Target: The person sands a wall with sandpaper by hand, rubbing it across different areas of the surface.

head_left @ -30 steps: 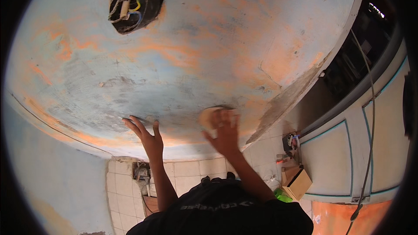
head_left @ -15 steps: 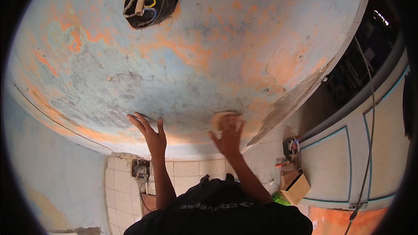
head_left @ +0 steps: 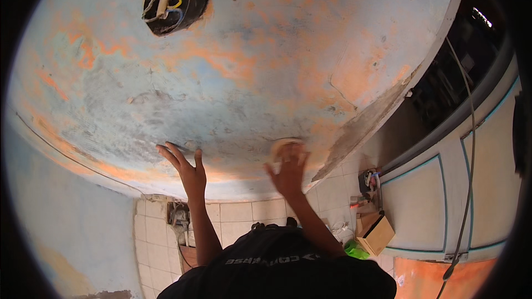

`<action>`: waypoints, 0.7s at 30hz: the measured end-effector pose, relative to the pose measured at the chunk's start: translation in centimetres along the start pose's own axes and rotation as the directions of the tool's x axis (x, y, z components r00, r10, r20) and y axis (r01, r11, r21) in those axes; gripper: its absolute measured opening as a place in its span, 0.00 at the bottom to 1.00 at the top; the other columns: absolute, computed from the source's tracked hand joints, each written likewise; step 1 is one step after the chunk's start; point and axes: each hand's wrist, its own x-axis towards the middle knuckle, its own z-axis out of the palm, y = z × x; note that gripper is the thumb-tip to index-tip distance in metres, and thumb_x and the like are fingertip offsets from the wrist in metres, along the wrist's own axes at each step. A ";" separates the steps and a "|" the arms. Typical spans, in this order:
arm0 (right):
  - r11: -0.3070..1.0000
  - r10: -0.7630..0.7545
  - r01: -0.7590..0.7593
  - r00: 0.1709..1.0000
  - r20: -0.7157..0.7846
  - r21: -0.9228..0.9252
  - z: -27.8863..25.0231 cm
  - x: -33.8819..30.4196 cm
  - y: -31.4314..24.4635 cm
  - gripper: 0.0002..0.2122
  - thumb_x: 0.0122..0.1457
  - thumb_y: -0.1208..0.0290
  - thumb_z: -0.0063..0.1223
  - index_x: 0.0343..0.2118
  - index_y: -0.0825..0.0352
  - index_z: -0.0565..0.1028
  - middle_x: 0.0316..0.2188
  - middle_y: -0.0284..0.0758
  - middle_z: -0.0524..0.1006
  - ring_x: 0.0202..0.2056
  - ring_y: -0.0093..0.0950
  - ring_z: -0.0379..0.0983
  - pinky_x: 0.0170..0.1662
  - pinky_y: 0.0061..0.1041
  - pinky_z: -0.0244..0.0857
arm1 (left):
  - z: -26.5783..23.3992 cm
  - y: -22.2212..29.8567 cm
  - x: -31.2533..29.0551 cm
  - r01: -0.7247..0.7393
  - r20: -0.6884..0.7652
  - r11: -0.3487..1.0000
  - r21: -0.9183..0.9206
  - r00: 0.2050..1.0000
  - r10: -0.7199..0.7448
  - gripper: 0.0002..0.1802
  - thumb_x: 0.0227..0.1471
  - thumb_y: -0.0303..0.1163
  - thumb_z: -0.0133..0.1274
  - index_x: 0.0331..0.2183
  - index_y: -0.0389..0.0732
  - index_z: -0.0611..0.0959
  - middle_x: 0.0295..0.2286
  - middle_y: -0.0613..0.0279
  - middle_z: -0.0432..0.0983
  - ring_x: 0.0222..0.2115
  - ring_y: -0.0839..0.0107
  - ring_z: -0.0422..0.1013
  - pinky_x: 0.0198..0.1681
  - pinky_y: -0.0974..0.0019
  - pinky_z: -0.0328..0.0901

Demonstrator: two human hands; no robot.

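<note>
Before me stands a wall with worn pale-blue paint, orange patches and grey stains. My left hand rests low on it, fingers spread, with nothing in it. To its right, my right hand holds a round tan pad flat against the wall under its fingers. Most of the pad is covered by the hand, which is slightly blurred; whether it is sandpaper I cannot tell.
An uncovered electrical box with loose wires sits in the wall. A dark doorway, a panelled door and a hanging cable are at right. An open cardboard box and a green item lie on the tiled floor.
The view has shifted slightly, so the wall and its electrical box appear farther left. Both hands stay low on the wall, the right one still over the round pad.
</note>
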 end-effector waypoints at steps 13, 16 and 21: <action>0.945 -0.197 0.110 0.944 0.267 0.309 0.1 -0.2 -5.2 0.40 0.56 0.45 0.46 0.61 0.72 0.49 0.61 0.54 0.46 0.63 0.50 0.38 0.60 0.61 0.25 | 0.4 0.6 0.3 -0.017 -0.038 1.000 0.002 0.999 0.017 0.44 0.57 0.39 0.48 0.62 0.45 0.39 0.62 0.47 0.21 0.62 0.43 0.25 0.59 0.41 0.47; 0.994 -0.064 0.074 0.990 0.127 -0.077 0.0 -0.7 -1.5 0.38 0.57 0.44 0.44 0.61 0.69 0.51 0.63 0.49 0.47 0.64 0.47 0.38 0.59 0.63 0.25 | -0.8 1.1 0.1 0.033 -0.018 0.999 -0.014 0.999 -0.033 0.44 0.56 0.40 0.49 0.63 0.46 0.40 0.62 0.47 0.23 0.62 0.44 0.26 0.60 0.42 0.47; 0.946 0.306 -0.300 0.952 -0.027 0.123 -0.3 -0.9 2.0 0.38 0.58 0.48 0.44 0.61 0.73 0.48 0.63 0.54 0.41 0.65 0.48 0.30 0.58 0.63 0.20 | -1.8 1.6 -3.1 -0.024 0.012 0.998 -0.053 1.000 0.025 0.33 0.54 0.34 0.52 0.58 0.42 0.59 0.60 0.46 0.43 0.61 0.47 0.42 0.58 0.46 0.51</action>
